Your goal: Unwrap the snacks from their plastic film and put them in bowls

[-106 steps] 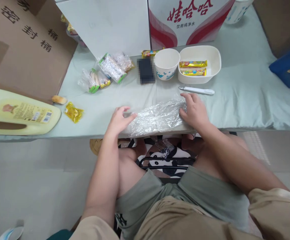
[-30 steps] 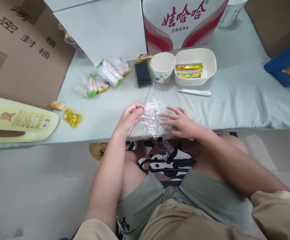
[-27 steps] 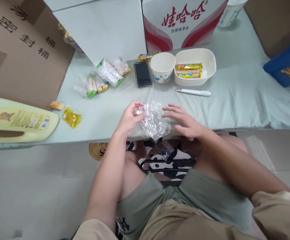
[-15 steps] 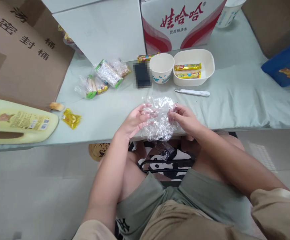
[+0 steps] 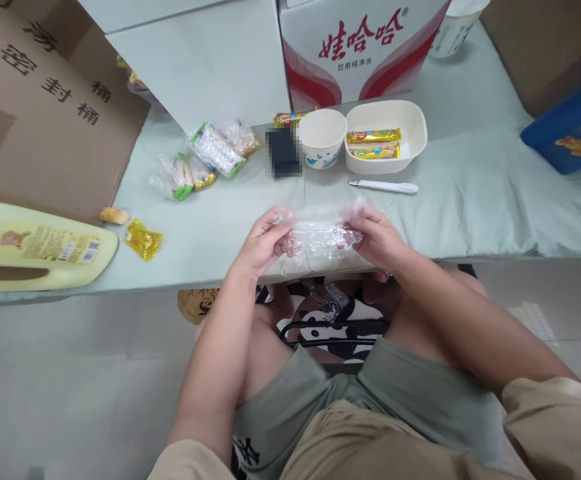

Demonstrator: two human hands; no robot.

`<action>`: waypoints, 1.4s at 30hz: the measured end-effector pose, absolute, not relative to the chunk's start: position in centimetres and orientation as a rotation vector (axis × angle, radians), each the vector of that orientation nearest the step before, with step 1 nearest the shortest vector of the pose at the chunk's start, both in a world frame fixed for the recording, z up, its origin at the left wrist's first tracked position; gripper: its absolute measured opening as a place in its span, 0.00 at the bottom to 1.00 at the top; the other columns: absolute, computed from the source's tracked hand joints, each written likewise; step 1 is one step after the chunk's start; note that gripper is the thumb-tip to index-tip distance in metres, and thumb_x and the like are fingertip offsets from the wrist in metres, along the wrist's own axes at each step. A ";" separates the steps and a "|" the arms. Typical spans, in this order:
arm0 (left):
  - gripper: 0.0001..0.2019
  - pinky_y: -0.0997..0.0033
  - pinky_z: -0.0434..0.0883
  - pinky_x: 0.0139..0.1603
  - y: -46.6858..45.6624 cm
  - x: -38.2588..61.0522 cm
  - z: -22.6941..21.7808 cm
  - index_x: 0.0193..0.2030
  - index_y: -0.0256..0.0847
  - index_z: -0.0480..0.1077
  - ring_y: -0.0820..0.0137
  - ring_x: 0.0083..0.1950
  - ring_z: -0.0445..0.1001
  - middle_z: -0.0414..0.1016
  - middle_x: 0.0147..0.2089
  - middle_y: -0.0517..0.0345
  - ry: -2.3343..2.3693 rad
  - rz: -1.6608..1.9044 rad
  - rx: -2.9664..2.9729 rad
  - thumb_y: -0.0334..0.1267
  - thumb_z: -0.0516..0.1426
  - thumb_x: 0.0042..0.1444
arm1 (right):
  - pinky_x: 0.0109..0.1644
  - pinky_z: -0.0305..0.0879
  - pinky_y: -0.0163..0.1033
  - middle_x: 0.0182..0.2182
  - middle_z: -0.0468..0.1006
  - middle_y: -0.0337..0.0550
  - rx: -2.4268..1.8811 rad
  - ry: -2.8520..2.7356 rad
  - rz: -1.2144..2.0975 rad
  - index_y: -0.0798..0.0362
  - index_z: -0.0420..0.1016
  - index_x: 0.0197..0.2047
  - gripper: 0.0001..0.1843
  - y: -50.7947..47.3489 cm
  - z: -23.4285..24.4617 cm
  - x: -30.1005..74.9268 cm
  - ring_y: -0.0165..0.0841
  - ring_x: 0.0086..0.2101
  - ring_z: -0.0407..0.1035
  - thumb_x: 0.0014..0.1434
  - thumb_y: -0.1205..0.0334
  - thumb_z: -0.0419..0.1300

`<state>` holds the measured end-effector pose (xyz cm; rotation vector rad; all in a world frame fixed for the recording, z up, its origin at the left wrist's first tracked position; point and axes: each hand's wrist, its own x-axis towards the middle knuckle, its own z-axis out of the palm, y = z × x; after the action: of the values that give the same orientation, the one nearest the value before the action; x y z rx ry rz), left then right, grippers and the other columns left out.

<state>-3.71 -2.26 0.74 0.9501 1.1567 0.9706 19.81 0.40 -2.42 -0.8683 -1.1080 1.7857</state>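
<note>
I've got both hands on the clear plastic wrap (image 5: 320,230), one at each end. Left hand (image 5: 265,241): thumb and fingers pinched on its left end. Right hand (image 5: 377,235): same on the right end. Wrap spans the gap between them, crumpled, partly motion-blurred, so I can't read its exact outline. It's at the near edge of the table, above the cloth (image 5: 470,220); can't tell whether its underside touches.

Beyond the wrap I see a white tool (image 5: 387,187) lying flat, metal tip toward the left. Behind it, the white bowl (image 5: 385,164) with two yellow snack sticks (image 5: 374,143) side by side inside. Paper cup (image 5: 323,157) stands upright just left of the bowl, mouth up. Left of the cup: a dark item (image 5: 284,152), pixelated, can't identify. Another yellow stick (image 5: 287,119) lies behind those two, partly hidden.

Further left I have a group of plastic packets (image 5: 217,152), then a small bread piece (image 5: 115,215) and a yellow wrapper (image 5: 143,240) near the pale yellow jug (image 5: 45,230), which lies on its side. White-and-red carton (image 5: 353,50) stands at the back. Below the table edge, a scrap of clear plastic (image 5: 334,301) shows over the panda-print mat (image 5: 327,327).
</note>
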 end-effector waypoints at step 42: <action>0.13 0.68 0.75 0.51 3.9 0.5 -1.7 0.49 0.44 0.68 0.68 0.49 0.80 0.79 0.49 0.55 1.054 1.136 0.965 0.43 0.60 0.59 | 0.29 0.57 0.35 0.25 0.65 0.34 -1.202 -1.458 1.021 0.49 0.65 0.32 0.14 6.1 0.1 21.4 0.26 0.26 0.59 0.56 0.61 0.69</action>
<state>0.48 3.87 -1.67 0.9655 1.0537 1.1365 21.42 6.06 0.07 -1.2023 -1.4577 1.0211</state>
